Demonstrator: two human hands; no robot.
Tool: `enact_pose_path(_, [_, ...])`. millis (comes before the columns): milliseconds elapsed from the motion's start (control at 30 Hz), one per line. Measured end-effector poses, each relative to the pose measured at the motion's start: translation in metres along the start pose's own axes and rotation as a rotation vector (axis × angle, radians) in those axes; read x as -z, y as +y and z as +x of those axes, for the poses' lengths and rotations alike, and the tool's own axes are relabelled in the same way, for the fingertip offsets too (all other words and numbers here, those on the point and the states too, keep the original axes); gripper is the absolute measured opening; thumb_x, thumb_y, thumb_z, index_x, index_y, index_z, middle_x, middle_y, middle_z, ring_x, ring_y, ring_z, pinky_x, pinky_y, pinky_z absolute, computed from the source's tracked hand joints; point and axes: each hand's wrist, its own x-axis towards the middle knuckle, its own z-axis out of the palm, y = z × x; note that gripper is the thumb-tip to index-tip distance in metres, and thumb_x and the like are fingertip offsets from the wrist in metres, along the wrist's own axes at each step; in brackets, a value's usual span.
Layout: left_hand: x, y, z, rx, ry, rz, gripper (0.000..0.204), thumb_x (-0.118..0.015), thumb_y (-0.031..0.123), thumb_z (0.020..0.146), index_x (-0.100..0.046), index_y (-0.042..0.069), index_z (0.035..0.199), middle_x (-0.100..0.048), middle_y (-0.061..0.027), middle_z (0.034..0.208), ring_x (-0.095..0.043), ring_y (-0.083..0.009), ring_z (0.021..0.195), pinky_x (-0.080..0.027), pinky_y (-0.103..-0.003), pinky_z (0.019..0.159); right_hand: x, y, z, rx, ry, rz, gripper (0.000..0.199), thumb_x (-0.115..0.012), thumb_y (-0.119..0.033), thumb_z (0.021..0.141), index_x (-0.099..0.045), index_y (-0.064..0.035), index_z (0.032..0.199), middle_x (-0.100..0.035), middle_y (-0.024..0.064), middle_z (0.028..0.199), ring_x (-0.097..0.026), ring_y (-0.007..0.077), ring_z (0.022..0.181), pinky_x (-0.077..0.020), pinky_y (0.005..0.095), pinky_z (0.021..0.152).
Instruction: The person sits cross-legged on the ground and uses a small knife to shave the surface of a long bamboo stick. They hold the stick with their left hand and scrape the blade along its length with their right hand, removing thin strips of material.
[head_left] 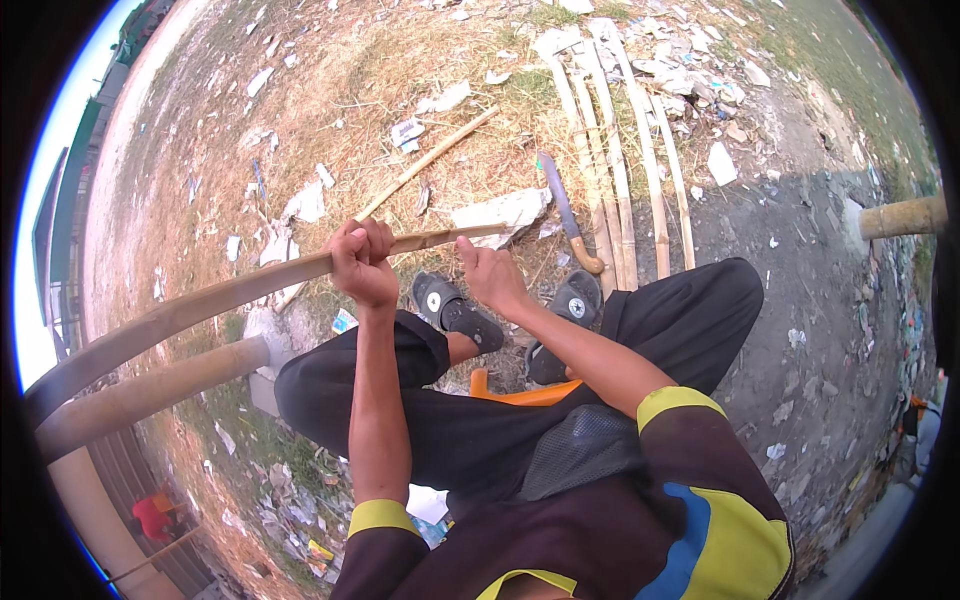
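Observation:
My left hand (pixel 363 262) is wrapped round a long split bamboo strip (pixel 215 300), which runs from the far left edge to a narrow end in front of me. Close under that narrow end is my right hand (pixel 490 278), its fingers curled and the thumb up near the strip. Whatever it may hold is hidden. A large knife (pixel 563 200) with a curved wooden handle lies on the ground ahead. Beside it, several split bamboo strips (pixel 640 130) stretch away side by side. Another thin strip (pixel 430 162) lies beyond my left hand.
A thick bamboo post (pixel 160 392) stands at the left, another (pixel 900 217) at the right. Part of an orange seat (pixel 525 393) shows between my legs. Dry grass and scattered litter (pixel 505 213) cover the ground. A figure in red (pixel 153 517) is at the lower left.

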Motion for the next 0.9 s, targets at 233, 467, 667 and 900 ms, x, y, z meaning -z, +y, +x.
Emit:
enact_pose_path(233, [-0.009, 0.001, -0.003, -0.011, 0.07, 0.029, 0.031, -0.042, 0.014, 0.08, -0.023, 0.014, 0.055, -0.022, 0.0009, 0.047, -0.015, -0.0104, 0.046, -0.017, -0.03, 0.047, 0.013, -0.012, 0.0, 0.0, -0.005, -0.031, 0.073, -0.028, -0.05, 0.099, -0.068, 0.0052, 0.072, -0.062, 0.0333, 0.073, -0.062, 0.0493, 0.077, -0.0504, 0.0533, 0.075])
enact_pose_path(467, [0.005, 0.004, 0.002, -0.008, 0.131, -0.01, 0.03, -0.041, 0.012, 0.081, -0.023, 0.013, 0.057, -0.02, 0.0013, 0.048, -0.016, -0.0105, 0.045, -0.018, -0.03, 0.045, 0.006, -0.016, 0.001, 0.037, 0.056, -0.126, 0.072, -0.031, -0.049, 0.099, -0.066, 0.006, 0.069, -0.06, 0.0322, 0.068, -0.062, 0.048, 0.073, -0.0503, 0.0535, 0.07])
enact_pose_path(667, [0.004, 0.003, 0.01, -0.017, 0.198, -0.001, 0.031, -0.041, 0.012, 0.082, -0.022, 0.013, 0.056, -0.018, 0.0013, 0.049, -0.015, -0.0103, 0.046, -0.017, -0.03, 0.045, 0.008, -0.016, 0.007, 0.031, -0.008, -0.197, 0.071, -0.03, -0.049, 0.099, -0.068, 0.0055, 0.073, -0.063, 0.0315, 0.072, -0.064, 0.0464, 0.072, -0.0528, 0.0509, 0.069])
enact_pose_path(900, [-0.019, 0.0, -0.006, -0.02, 0.186, 0.038, 0.032, -0.04, 0.013, 0.082, -0.023, 0.013, 0.055, -0.021, 0.0006, 0.047, -0.017, -0.0105, 0.045, -0.018, -0.029, 0.045, -0.001, 0.048, 0.013, -0.195, 0.006, -0.202, 0.073, -0.028, -0.048, 0.099, -0.068, 0.0077, 0.075, -0.061, 0.0344, 0.076, -0.062, 0.0485, 0.079, -0.0503, 0.0525, 0.076])
